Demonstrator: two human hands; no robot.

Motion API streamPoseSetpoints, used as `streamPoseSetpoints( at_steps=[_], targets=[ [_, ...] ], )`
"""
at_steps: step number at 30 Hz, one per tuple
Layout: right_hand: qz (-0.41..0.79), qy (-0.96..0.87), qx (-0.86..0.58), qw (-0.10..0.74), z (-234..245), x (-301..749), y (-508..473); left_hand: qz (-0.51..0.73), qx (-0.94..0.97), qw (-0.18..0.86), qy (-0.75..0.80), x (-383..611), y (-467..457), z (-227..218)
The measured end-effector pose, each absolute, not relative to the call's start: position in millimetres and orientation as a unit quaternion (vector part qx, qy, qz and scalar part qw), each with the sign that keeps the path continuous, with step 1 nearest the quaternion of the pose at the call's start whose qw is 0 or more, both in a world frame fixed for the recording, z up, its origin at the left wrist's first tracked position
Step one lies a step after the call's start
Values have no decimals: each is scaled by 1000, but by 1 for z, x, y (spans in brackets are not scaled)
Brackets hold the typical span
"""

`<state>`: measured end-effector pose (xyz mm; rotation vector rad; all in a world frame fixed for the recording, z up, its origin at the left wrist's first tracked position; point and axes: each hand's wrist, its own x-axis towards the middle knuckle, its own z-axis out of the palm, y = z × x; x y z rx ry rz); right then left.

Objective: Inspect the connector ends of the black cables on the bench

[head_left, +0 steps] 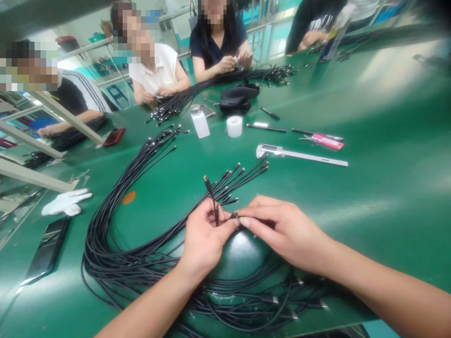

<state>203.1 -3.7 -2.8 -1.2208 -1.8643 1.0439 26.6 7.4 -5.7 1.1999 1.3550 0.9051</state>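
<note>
My left hand [206, 234] is closed around a black cable [210, 190], whose connector end sticks up between the fingers. Thumb and fingertips of my right hand [285, 225] pinch at a small dark connector [234, 215], meeting the left thumb there. Most of that connector is hidden by the fingers. A large bundle of black cables [102, 234] curves around the left side and runs beneath both forearms. Several cable ends with metal plugs [243, 171] lie just beyond my hands, and more plugs [275, 299] lie below them.
On the green table [380, 202] lie a digital caliper [306, 155], pens [267, 128], a tape roll [234, 126], a white bottle [200, 123], a black pouch [237, 98], a white glove [66, 202] and a phone [49, 249]. Co-workers [155, 70] sit opposite with cable bundles.
</note>
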Motion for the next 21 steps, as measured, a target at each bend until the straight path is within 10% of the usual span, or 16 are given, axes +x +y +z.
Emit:
streamPoseSetpoints(
  at_steps=[21],
  targets=[
    [391,-701,-513,302,-1,208,0,382,488,547,563,23,8,-10]
  ],
)
